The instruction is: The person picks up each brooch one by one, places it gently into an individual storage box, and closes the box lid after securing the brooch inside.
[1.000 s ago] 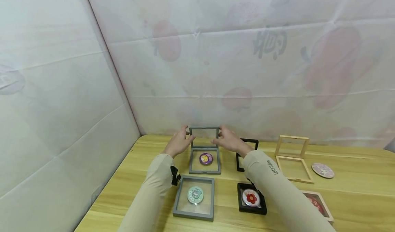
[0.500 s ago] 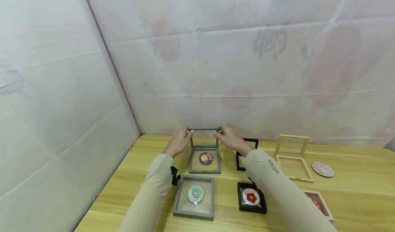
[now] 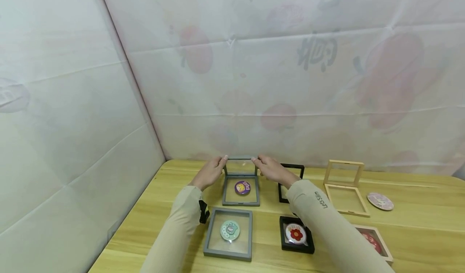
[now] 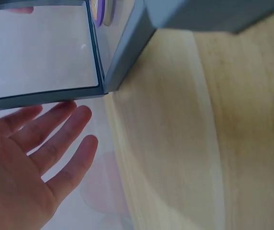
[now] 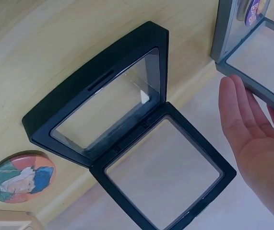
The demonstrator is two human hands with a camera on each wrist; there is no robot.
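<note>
A small grey display frame lies unfolded near the back wall, with a purple and yellow badge on its base film. Its lid stands raised and leans forward over the base. My left hand pinches the lid's upper left corner, thumb in front. At the upper right corner my right hand holds the lid the same way. Both wrist views show the outer fingers nearly straight beside the lid's edge; the thumbs are hidden there. Nearer me lies a larger grey frame around a green badge.
An open black frame and a round picture badge are right of my hands. Farther right are an open wooden-coloured frame and pink badge. A black frame holds a flower badge; a beige frame is partly hidden.
My hands have closed in on the lid's upper corners, thumbs coming to the front. The lid has tipped forward toward the base. The other frames and badges stay where they were.
</note>
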